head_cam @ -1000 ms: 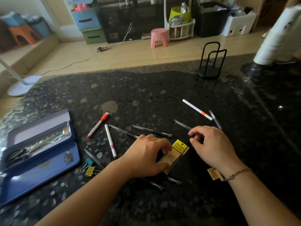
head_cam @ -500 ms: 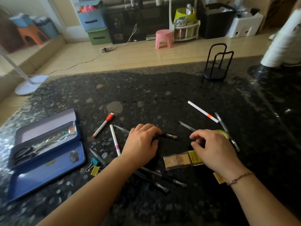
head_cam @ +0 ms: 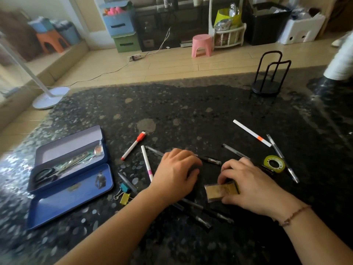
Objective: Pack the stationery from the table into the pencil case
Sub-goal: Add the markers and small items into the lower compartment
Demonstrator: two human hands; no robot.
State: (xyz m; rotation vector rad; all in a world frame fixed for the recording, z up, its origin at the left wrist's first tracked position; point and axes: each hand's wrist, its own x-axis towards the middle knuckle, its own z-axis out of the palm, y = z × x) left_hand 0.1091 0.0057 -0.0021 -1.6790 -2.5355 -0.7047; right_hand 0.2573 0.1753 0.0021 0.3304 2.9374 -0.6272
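Note:
The blue pencil case (head_cam: 70, 199) lies open at the left, with scissors (head_cam: 44, 175) and a wrapped ruler (head_cam: 76, 161) in its upper half. My left hand (head_cam: 176, 174) curls down over the end of a black pen (head_cam: 210, 160); its grip is hidden. My right hand (head_cam: 252, 186) pinches a tan packet (head_cam: 218, 191) flat on the table. Around them lie a red-capped marker (head_cam: 133, 146), a pink-banded white pen (head_cam: 146, 165), an orange-banded white pen (head_cam: 252, 133), a clear pen (head_cam: 282, 158), a yellow tape roll (head_cam: 274, 163), binder clips (head_cam: 124, 193) and more black pens (head_cam: 206, 213).
A black wire stand (head_cam: 266, 75) stands at the back right of the dark stone table (head_cam: 191, 104). A white roll (head_cam: 342, 58) rises at the right edge. Beyond the table's far edge is the floor with a pink stool (head_cam: 202, 44).
My left hand let go of the tan packet and moved up-left onto the black pen. My right hand took the packet and laid it flat, which uncovered the tape roll.

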